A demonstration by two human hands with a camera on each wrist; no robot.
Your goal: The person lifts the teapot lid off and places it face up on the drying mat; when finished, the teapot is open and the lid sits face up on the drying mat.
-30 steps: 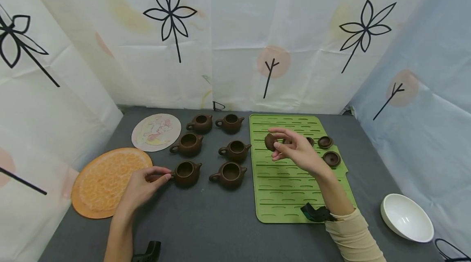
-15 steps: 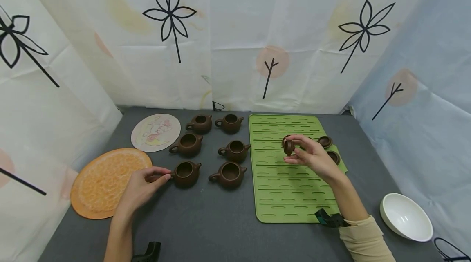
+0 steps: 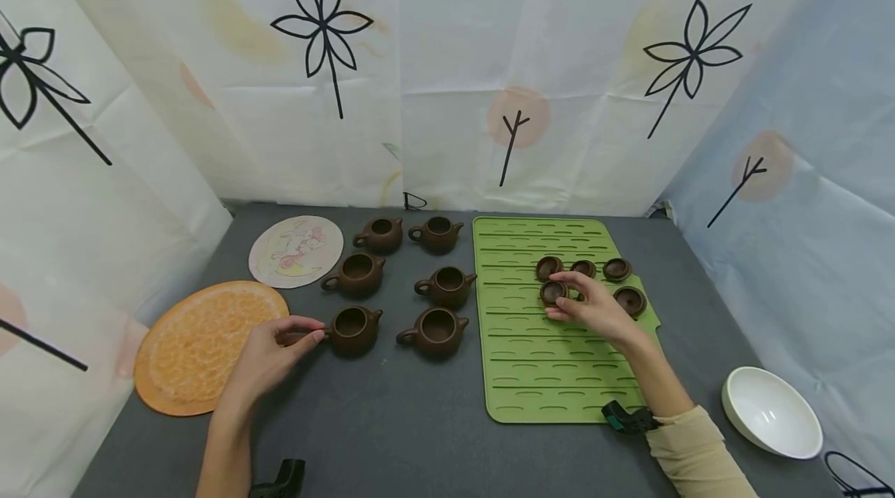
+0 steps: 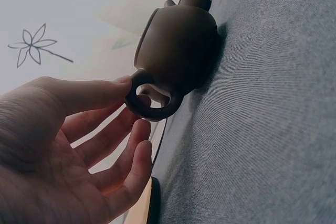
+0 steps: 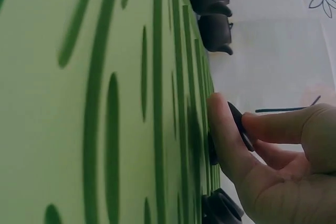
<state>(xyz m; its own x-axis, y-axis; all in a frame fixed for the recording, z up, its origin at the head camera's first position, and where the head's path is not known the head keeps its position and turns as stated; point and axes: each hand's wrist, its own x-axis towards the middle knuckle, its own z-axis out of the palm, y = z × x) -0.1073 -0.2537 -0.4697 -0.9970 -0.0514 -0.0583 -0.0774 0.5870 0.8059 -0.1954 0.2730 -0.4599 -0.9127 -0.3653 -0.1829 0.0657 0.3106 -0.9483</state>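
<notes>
My left hand (image 3: 267, 358) pinches the handle of a small brown clay teapot (image 3: 353, 332) that stands lidless on the grey table. In the left wrist view the thumb and forefinger meet at the teapot's handle (image 4: 155, 113), the other fingers spread below it. My right hand (image 3: 594, 307) holds a small brown teapot lid (image 3: 552, 293), hollow side up, low over the green ridged mat (image 3: 531, 362). From the right wrist view the lid (image 5: 240, 124) sits edge-on between thumb and fingers. Several other upturned lids (image 3: 618, 269) lie around it; one is partly hidden behind the fingers.
More lidless teapots (image 3: 437, 332) stand in two columns left of the mat. An orange round mat (image 3: 210, 343) and a pale round printed mat (image 3: 297, 252) lie at the left. A white bowl (image 3: 772, 414) sits at the right edge, and patterned cloth walls surround the table.
My right hand has moved right and down toward the other lids, and the lid it holds has turned hollow side up. The left hand and its teapot have stayed put.
</notes>
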